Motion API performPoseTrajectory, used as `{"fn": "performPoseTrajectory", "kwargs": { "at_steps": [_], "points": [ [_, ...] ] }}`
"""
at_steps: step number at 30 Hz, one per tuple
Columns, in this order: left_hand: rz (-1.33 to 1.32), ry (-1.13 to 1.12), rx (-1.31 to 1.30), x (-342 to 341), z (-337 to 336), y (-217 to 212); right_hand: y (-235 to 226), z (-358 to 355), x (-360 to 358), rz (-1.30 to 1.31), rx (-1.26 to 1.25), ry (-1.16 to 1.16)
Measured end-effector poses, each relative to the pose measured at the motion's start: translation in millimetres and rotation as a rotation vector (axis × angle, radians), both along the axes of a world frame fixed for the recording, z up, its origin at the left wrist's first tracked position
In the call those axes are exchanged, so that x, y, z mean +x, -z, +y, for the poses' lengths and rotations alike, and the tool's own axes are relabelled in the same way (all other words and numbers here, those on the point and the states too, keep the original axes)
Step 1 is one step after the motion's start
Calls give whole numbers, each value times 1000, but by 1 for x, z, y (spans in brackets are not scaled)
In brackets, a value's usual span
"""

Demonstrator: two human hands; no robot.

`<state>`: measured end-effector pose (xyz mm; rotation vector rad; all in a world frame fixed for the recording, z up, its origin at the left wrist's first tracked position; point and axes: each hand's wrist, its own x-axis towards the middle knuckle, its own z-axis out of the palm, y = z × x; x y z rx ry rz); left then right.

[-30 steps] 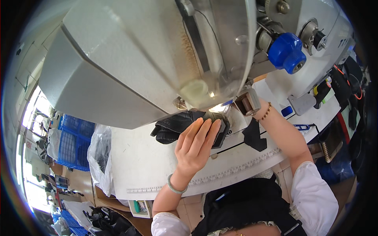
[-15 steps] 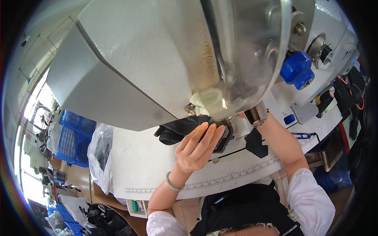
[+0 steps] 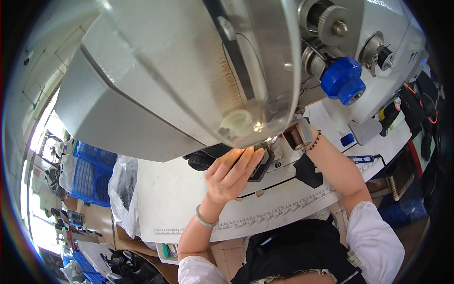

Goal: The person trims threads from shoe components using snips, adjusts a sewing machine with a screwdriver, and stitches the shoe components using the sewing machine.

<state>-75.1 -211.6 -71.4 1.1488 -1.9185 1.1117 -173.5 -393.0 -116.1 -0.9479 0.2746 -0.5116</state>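
A grey sewing machine point(image 3: 137, 109) fills the upper part of the head view. Below its head, my left hand point(image 3: 231, 175) grips a black fabric piece point(image 3: 260, 168) with pale marking on it, its fingers curved over the edge and the thumb hidden. More black material point(image 3: 205, 158) bunches to the left of those fingers, partly under the machine. My right forearm point(image 3: 338, 165) reaches up beside a metal bobbin-like part point(image 3: 298, 135). The right hand's fingers are hidden behind the machine parts and its clear guard point(image 3: 279, 94).
A loose black scrap point(image 3: 308, 171) lies on the white table point(image 3: 165, 199), which has a ruler strip point(image 3: 265, 213) along its near edge. Right of my forearm are blue thread snips point(image 3: 364, 159). Blue crates point(image 3: 92, 175) and a plastic bag point(image 3: 124, 194) stand at left.
The view has shifted, so the machine's guard and blue knob appear farther left. My left hand and the black piece have moved slightly left; more of the metal part beside my right wrist shows.
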Motion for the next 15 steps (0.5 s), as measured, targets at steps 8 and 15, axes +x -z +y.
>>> {"fn": "performPoseTrajectory", "kwargs": {
  "at_steps": [8,15],
  "points": [
    [7,23,-19,2,-4,-1,5,4,4,56,2,119],
    [-12,51,2,5,-5,-5,-55,43,-16,52,64,233]
  ]
}}
